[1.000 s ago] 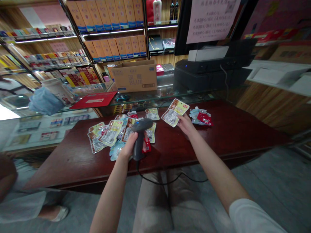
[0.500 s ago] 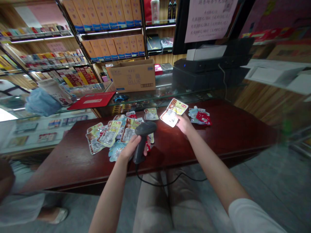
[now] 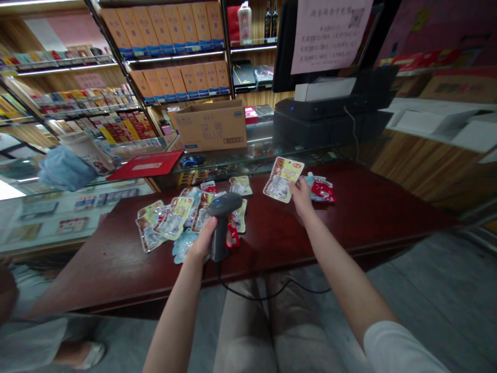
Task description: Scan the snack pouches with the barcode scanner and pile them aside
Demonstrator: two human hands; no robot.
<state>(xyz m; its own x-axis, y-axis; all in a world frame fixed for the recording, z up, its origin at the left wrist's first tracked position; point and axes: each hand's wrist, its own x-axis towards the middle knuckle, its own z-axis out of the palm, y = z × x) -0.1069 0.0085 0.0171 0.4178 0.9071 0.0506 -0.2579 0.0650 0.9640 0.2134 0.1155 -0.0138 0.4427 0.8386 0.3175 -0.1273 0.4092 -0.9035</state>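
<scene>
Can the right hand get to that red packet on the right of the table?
Probably yes: the right hand is close beside the red packet, with nothing visible lying over it. That hand holds a yellow-and-brown pouch, which may need setting down first.

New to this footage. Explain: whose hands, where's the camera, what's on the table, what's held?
There's no robot: these are one person's bare hands. The view comes from a single camera worn on that person's head, looking forward and down. The left hand grips a dark handheld scanner with a black cord. The right hand holds a yellow-and-brown packet by its right side. On the dark red table, a loose pile of packets lies around the scanner's side, and a smaller blue-and-red group lies just beyond the right hand.
</scene>
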